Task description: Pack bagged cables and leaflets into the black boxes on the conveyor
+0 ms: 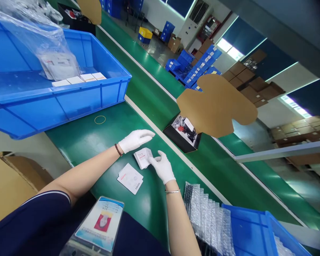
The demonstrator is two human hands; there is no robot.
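Note:
Both my hands wear white gloves over a green work surface [90,138]. My right hand [162,167] pinches the edge of a small white booklet with red print [142,157]. My left hand [135,139] hovers just above and left of that booklet, fingers stretched out flat and holding nothing. A second pile of white printed leaflets [130,178] lies flat on the surface nearer to me.
A black open box with cables and a red part [183,135] sits on the green conveyor beyond the white strip. Blue bin with white cartons and a plastic bag [69,92] at left. Bubble-wrap bags [208,217] and another blue bin [256,231] at lower right. A rubber band [100,120] lies on the surface.

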